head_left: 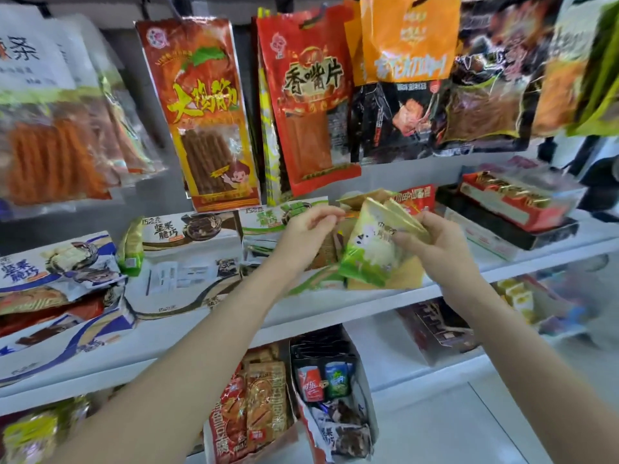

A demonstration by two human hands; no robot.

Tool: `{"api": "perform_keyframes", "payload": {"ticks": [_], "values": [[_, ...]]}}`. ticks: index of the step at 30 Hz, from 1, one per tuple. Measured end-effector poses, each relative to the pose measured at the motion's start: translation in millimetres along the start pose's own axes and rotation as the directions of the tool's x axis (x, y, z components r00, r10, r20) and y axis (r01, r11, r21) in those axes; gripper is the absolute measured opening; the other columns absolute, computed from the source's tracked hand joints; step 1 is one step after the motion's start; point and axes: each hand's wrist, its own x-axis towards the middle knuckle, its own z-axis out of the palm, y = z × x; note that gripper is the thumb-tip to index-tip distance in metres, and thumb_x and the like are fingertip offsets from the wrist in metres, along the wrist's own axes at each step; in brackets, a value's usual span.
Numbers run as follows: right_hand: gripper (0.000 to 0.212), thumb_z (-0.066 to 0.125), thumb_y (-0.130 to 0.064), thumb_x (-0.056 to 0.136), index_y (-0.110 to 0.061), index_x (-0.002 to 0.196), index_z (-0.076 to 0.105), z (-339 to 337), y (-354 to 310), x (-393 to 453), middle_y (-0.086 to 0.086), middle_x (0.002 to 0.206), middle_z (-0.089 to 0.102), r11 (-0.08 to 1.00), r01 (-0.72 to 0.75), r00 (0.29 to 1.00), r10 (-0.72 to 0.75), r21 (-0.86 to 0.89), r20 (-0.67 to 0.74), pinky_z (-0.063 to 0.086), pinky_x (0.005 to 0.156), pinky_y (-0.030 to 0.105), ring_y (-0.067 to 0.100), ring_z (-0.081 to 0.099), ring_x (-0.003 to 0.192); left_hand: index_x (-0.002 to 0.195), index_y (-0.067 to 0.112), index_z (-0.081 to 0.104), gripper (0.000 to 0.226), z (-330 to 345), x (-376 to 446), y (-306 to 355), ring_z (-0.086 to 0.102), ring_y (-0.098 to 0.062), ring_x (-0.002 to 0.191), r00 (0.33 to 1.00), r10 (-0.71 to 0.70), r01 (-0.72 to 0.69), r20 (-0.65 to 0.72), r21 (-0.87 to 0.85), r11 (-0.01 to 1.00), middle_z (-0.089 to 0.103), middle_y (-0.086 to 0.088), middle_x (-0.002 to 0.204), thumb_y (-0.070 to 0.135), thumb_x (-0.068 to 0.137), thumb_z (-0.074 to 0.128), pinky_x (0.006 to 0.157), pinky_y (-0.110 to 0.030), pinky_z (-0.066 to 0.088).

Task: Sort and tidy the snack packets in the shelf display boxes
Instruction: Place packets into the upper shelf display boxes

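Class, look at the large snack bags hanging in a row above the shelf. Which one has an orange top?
The orange-topped bag, second from the right of the sharp ones, black below. Its neighbours, the stick-snack bag and the red bag, are red on top.

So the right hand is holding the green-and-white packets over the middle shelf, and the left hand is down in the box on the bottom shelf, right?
Not quite. The head view shows the left hand up at the middle shelf too, beside the green-and-white packets that the right hand holds.
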Motion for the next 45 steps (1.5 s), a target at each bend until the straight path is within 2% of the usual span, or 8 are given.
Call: {"api": "perform_keyframes", "payload": {"ticks": [6, 12, 15, 24, 28, 33, 37, 45], "values": [[0.007, 0.055, -0.007, 0.087, 0.0, 0.085, 0.059, -34, -16, 32, 0.002, 0.076, 0.053, 0.885, 0.231, 0.797, -0.411, -0.405, -0.444, 0.032, 0.057, 0.015, 0.007, 0.039, 0.063, 0.12, 0.01, 0.057, 0.027, 23, 15, -34, 0.05, -0.021, 0.111, 0.981, 0.078, -0.176, 0.179, 0.628, 0.758, 0.053, -0.006, 0.119, 0.011, 0.095, 0.047, 0.088, -0.025, 0.041], [0.009, 0.053, -0.003, 0.087, 0.001, 0.089, 0.06, -28, 2, 65, 0.017, 0.087, 0.064, 0.654, 0.332, 0.782, -0.594, -0.68, -0.189, 0.035, 0.066, 0.029, 0.033, 0.057, 0.082, 0.112, 0.009, 0.059, 0.022, 33, 22, -37, 0.043, -0.019, 0.112, 0.96, 0.179, -0.279, 0.214, 0.782, 0.558, 0.045, -0.005, 0.116, 0.015, 0.091, 0.054, 0.092, -0.028, 0.037], [0.01, 0.052, -0.001, 0.082, 0.002, 0.087, 0.061, -25, 2, 74, 0.017, 0.086, 0.064, 0.558, 0.416, 0.787, -0.617, -0.718, -0.023, 0.045, 0.067, 0.037, 0.036, 0.059, 0.084, 0.102, 0.007, 0.062, 0.015, 36, 17, -36, 0.045, -0.017, 0.098, 0.955, 0.212, -0.294, 0.207, 0.746, 0.597, 0.045, -0.005, 0.108, 0.015, 0.092, 0.054, 0.086, -0.03, 0.041], [0.007, 0.054, -0.007, 0.089, -0.006, 0.092, 0.061, -35, -6, 83, 0.008, 0.08, 0.061, 0.74, 0.337, 0.941, -0.259, -0.582, 0.216, 0.031, 0.063, 0.027, 0.023, 0.053, 0.077, 0.104, 0.014, 0.065, 0.017, 29, 3, -41, 0.041, -0.01, 0.099, 0.947, 0.293, -0.313, 0.131, 0.582, 0.75, 0.044, 0.005, 0.099, 0.018, 0.092, 0.054, 0.086, -0.022, 0.034], [0.012, 0.057, -0.007, 0.088, -0.015, 0.08, 0.054, -46, -9, 79, 0.001, 0.071, 0.057, 0.771, 0.267, 0.951, -0.113, -0.578, 0.288, 0.035, 0.055, 0.028, 0.021, 0.052, 0.075, 0.132, 0.02, 0.046, 0.04, 30, 18, -37, 0.027, -0.016, 0.13, 0.974, 0.208, -0.217, 0.094, 0.663, 0.717, 0.039, 0.0, 0.136, 0.033, 0.094, 0.047, 0.106, -0.03, 0.025], [0.007, 0.056, -0.006, 0.089, -0.002, 0.09, 0.061, -52, -20, 77, 0.01, 0.074, 0.06, 0.737, 0.34, 0.901, -0.434, -0.584, -0.023, 0.029, 0.059, 0.028, 0.025, 0.052, 0.067, 0.14, 0.026, 0.036, 0.051, 35, 30, -43, 0.019, -0.021, 0.137, 0.984, 0.063, -0.173, 0.168, 0.796, 0.58, 0.028, 0.0, 0.15, 0.047, 0.094, 0.041, 0.113, -0.041, 0.019], [0.012, 0.054, -0.005, 0.087, -0.002, 0.094, 0.063, -28, -17, 79, 0.015, 0.084, 0.068, 0.496, 0.522, 0.778, -0.61, -0.694, 0.149, 0.047, 0.063, 0.034, 0.031, 0.062, 0.077, 0.138, 0.026, 0.04, 0.046, 35, 26, -42, 0.022, -0.021, 0.134, 0.978, 0.106, -0.207, 0.178, 0.804, 0.558, 0.031, -0.001, 0.147, 0.042, 0.095, 0.042, 0.111, -0.039, 0.02], [0.014, 0.046, -0.012, 0.094, -0.008, 0.107, 0.043, 14, 16, 98, 0.017, 0.095, 0.062, 0.48, 0.459, 0.865, -0.049, -0.748, 0.5, 0.045, 0.065, 0.038, 0.034, 0.059, 0.084, 0.14, 0.021, 0.032, 0.048, 34, 13, -41, 0.021, -0.014, 0.137, 0.979, 0.151, -0.198, 0.135, 0.79, 0.58, 0.034, 0.004, 0.145, 0.039, 0.096, 0.039, 0.113, -0.038, 0.017]]}}
